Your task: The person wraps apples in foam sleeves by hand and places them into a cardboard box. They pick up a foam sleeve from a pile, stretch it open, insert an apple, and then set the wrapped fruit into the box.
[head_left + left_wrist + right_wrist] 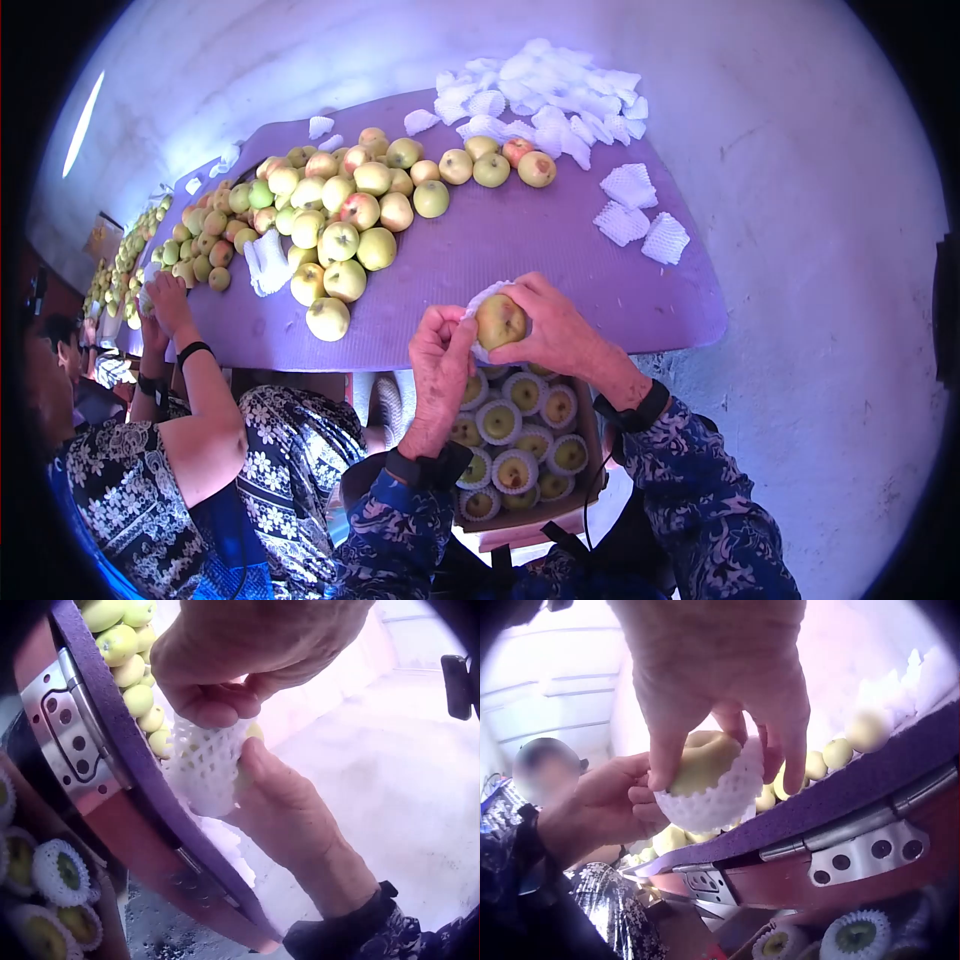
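Note:
A yellow-green apple [501, 321] sits partly inside a white foam net [709, 804] above the table's front edge. My right hand [558, 335] grips the apple from the right, its fingers and thumb spread round it; in the right wrist view the hand [724, 682] comes from above. My left hand [443, 365] pinches the net's rim on the left side, fingers curled. In the left wrist view the net [206, 766] covers most of the apple, between the left hand [247, 656] and the right hand [296, 817].
Below the hands stands a cardboard box [596, 470] of netted apples. Loose apples [340, 241] are heaped on the purple table [450, 260]. Foam nets [545, 85] are piled at the back, with several [630, 187] at the right. Another person [205, 420] works at the left.

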`<action>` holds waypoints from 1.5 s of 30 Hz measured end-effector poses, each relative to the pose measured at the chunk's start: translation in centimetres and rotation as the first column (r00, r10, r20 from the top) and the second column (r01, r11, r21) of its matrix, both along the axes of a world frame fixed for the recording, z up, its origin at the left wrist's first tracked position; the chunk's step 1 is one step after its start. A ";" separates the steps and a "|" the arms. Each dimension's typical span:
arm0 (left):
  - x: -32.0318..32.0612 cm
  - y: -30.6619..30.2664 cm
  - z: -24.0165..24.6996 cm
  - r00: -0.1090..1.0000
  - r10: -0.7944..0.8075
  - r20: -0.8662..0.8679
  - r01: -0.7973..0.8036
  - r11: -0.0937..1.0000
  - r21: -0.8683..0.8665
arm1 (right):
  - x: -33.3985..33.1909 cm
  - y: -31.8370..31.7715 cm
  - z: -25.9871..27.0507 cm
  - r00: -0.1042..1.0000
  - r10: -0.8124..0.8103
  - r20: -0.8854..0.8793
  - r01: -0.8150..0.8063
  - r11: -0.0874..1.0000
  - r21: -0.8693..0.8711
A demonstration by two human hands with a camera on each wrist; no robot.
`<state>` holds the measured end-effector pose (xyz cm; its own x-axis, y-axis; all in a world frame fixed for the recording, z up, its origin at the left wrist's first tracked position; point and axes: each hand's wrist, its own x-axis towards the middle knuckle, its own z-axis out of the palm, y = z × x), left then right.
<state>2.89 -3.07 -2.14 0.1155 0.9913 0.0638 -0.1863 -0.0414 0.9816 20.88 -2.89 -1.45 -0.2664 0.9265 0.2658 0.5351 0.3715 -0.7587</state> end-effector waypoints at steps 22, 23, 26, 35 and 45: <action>-1.3 1.0 0.7 0.969 -0.205 -0.141 0.187 0.974 -0.128 | 0.0 -0.6 2.5 0.972 0.081 -0.223 -0.109 0.987 -0.115; -1.4 0.9 0.9 0.977 -0.185 -0.107 0.171 0.976 -0.132 | 0.1 -0.7 3.0 0.942 0.049 -0.333 -0.106 0.982 -0.154; -1.6 0.7 1.2 0.990 -0.143 -0.011 0.140 0.982 -0.127 | 0.5 0.6 1.1 0.903 -0.011 -0.429 -0.055 0.989 -0.140; -1.8 0.8 0.9 0.985 -0.166 0.049 0.172 0.970 -0.173 | 0.0 0.6 0.0 0.923 0.020 -0.385 -0.050 0.996 -0.069; -1.5 0.7 0.5 0.981 -0.050 0.188 0.087 0.978 -0.189 | -0.3 0.6 0.7 0.856 -0.145 -0.495 -0.016 0.951 -0.307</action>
<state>1.44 -2.38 -1.60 0.1879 0.9766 -0.1045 -0.3573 0.1671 0.9189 20.55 -2.30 -0.78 -0.1061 0.9923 0.0633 0.0606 0.0700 -0.9957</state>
